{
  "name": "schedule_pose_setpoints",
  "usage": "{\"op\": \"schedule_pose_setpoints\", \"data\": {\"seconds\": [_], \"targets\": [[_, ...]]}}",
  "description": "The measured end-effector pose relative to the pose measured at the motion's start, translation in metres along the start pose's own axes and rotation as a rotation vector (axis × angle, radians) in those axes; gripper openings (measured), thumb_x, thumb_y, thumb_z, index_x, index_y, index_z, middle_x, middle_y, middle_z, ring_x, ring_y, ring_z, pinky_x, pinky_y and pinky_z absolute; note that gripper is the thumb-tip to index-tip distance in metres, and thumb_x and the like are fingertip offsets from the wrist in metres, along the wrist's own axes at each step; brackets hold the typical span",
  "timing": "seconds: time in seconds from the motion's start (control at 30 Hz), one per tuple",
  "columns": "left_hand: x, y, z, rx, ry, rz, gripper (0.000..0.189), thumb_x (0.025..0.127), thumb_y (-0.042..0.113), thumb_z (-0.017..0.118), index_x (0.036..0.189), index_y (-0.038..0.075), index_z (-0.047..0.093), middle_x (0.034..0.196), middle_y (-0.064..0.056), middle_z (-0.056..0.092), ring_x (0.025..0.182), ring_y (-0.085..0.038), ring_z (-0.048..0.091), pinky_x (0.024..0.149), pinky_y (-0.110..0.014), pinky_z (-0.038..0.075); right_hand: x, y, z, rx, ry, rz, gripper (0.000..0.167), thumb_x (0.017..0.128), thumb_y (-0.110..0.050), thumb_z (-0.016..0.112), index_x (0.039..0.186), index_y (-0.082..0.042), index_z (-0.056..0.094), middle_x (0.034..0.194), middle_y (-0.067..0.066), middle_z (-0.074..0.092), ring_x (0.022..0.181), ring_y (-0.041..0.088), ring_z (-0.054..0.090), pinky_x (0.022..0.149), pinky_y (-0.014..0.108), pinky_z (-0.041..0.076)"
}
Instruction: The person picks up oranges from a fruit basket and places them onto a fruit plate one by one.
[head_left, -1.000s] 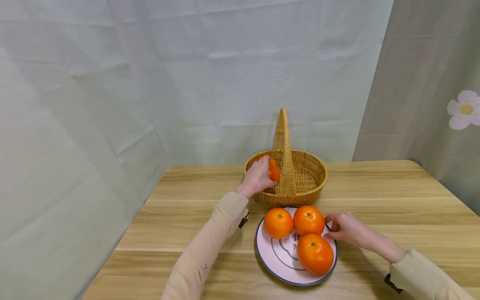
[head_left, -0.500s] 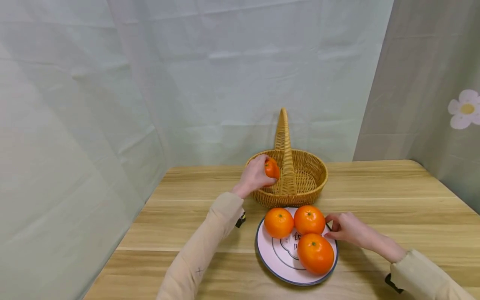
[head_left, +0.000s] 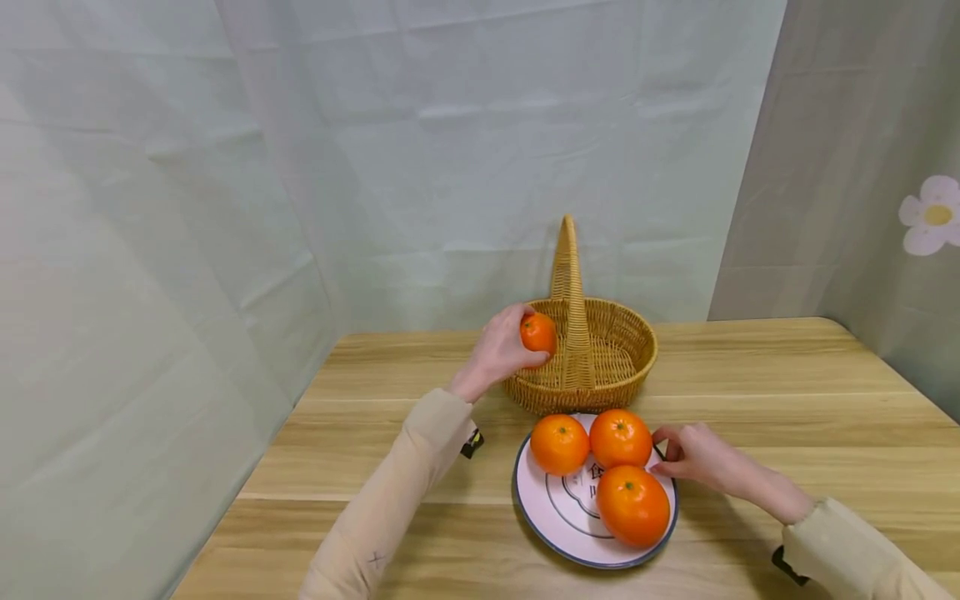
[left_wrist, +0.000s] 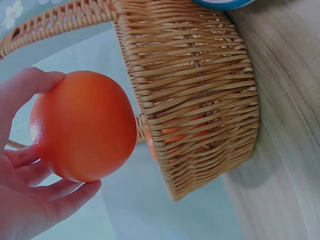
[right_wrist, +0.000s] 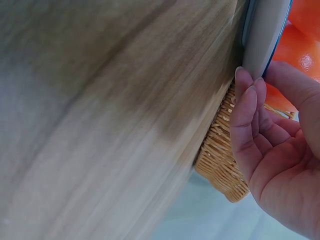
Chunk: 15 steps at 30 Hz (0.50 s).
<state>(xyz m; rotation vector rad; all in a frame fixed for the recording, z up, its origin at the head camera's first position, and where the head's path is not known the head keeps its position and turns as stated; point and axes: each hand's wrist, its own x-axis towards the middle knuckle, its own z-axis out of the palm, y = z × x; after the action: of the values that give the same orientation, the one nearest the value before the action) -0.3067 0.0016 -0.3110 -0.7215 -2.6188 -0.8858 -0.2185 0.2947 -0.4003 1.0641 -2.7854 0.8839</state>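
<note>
My left hand (head_left: 498, 348) grips an orange (head_left: 538, 332) at the left rim of the wicker basket (head_left: 577, 400). In the left wrist view, thumb and fingers curl round the held orange (left_wrist: 85, 126), which is apart from the basket wall (left_wrist: 195, 90). Through the weave a second orange (left_wrist: 182, 134) shows inside. My right hand (head_left: 697, 457) pinches the right rim of a white plate (head_left: 551, 521) with a dark blue edge; the right wrist view shows thumb and fingertips on the plate rim (right_wrist: 267, 37). Several oranges (head_left: 632, 506) lie on the plate.
The basket stands behind the plate, and its tall handle (head_left: 572, 275) arches over the middle. Both rest on a wooden table (head_left: 337, 467). Pale cloth (head_left: 480, 167) hangs behind and at the left of the table.
My left hand has drawn back to the left and slightly up with the orange, rising out of the basket. My right hand stays on the plate rim.
</note>
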Motion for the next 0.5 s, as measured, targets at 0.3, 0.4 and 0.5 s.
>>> {"op": "schedule_pose_setpoints", "data": {"seconds": [0.3,0.4,0.5], "targets": [[-0.008,0.004,-0.007,0.041,0.019,0.064,0.058,0.067,0.019,0.076,0.114,0.000,0.048,0.106,-0.010,0.052,0.087,-0.020,0.051,0.069,-0.029,0.046,0.000,0.000,-0.001,0.016,-0.007,0.011,0.024,0.073,-0.006,0.073,0.089,0.002,0.058,0.056,-0.014,0.049,0.050,0.000,0.043,0.044,0.021,0.040],[-0.010,0.005,-0.009,0.038,0.024,0.076,0.059,0.067,0.019,0.077,0.115,-0.001,0.048,0.107,-0.010,0.052,0.087,-0.020,0.051,0.069,-0.029,0.046,0.000,0.000,-0.001,0.018,-0.005,0.015,0.024,0.073,-0.005,0.073,0.090,0.002,0.058,0.057,-0.014,0.048,0.050,0.000,0.043,0.043,0.021,0.040],[-0.013,0.007,-0.012,0.032,0.031,0.083,0.060,0.067,0.019,0.077,0.115,-0.001,0.047,0.108,-0.011,0.052,0.088,-0.021,0.051,0.070,-0.030,0.046,0.000,0.001,0.000,0.016,-0.005,0.017,0.024,0.073,-0.005,0.073,0.090,0.002,0.058,0.057,-0.014,0.048,0.050,0.000,0.043,0.043,0.021,0.040]]}}
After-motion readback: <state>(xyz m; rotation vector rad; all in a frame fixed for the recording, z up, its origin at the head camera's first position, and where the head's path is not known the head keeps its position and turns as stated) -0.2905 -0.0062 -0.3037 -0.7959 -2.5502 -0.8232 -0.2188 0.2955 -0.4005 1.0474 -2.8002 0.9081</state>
